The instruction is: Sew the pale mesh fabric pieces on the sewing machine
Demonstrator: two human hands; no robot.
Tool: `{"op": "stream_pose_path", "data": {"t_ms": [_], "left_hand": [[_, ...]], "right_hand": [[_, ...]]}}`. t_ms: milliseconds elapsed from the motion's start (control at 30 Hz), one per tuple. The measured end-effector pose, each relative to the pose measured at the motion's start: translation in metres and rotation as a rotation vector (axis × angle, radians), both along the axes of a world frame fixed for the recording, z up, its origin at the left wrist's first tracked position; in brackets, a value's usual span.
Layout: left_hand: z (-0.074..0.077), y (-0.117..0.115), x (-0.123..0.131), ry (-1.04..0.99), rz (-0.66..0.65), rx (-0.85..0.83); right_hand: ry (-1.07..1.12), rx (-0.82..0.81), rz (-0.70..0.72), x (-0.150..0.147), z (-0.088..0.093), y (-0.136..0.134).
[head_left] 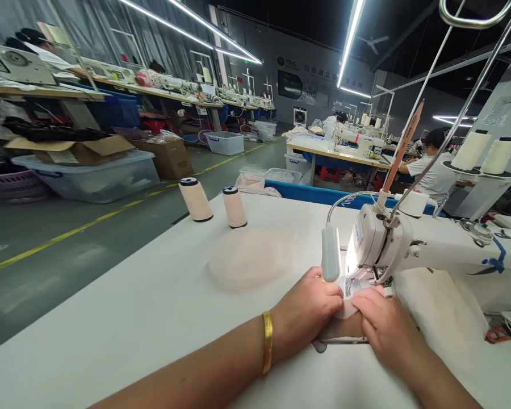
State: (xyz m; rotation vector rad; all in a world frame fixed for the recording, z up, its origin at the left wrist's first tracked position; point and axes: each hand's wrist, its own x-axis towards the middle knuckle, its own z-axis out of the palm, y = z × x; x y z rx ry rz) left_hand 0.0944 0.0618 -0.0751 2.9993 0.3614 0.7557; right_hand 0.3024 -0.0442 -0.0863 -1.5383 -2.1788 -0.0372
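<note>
A small piece of pale pink fabric [347, 310] lies under the needle area of a white sewing machine [413, 241]. My left hand [309, 304], with a gold bracelet at the wrist, has its fingers curled on the fabric's left side. From the right, my right hand [385, 321] pinches the fabric close to the presser foot, its thumb and fingers pressed together. The fingertips of both hands are partly hidden. A grey work lamp [331, 253] hangs just above my left fingers and lights the stitching spot.
Two pale pink thread cones [196, 200] stand at the far left of the white table [153, 307]. A blurred heap of pale fabric [251, 258] lies left of the machine; more pale cloth [445, 309] lies right. Orange-handled snips [497, 334] rest at the right. Co-workers sit at machines beyond.
</note>
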Motion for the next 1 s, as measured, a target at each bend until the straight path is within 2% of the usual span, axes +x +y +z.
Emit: {"op": "stream_pose_path", "data": {"t_ms": [167, 400, 500, 600, 733, 867, 933, 1000], "left_hand": [[0.000, 0.002, 0.003, 0.003, 0.059, 0.039], [0.000, 0.002, 0.004, 0.032, 0.085, 0.012], [0.005, 0.000, 0.003, 0.021, 0.100, -0.032], [0.012, -0.004, 0.000, 0.049, 0.172, -0.083], [0.021, -0.014, -0.001, 0.092, 0.265, -0.056], [0.029, -0.021, -0.002, 0.054, 0.112, -0.140], [0.030, -0.021, -0.004, 0.052, 0.049, -0.227], [0.029, -0.018, -0.007, 0.068, 0.054, -0.278]], "right_hand": [[-0.034, 0.039, -0.017, 0.000, -0.001, 0.002], [-0.053, 0.036, -0.040, 0.004, -0.004, 0.004], [-0.058, 0.042, -0.048, 0.004, -0.006, 0.004], [-0.040, 0.052, -0.043, 0.005, -0.005, 0.002], [0.039, 0.096, 0.065, 0.000, 0.005, -0.003], [0.127, 0.007, 0.196, -0.009, 0.022, -0.010], [0.114, -0.066, 0.187, -0.012, 0.026, -0.012], [0.050, -0.094, 0.130, -0.011, 0.025, -0.012]]}}
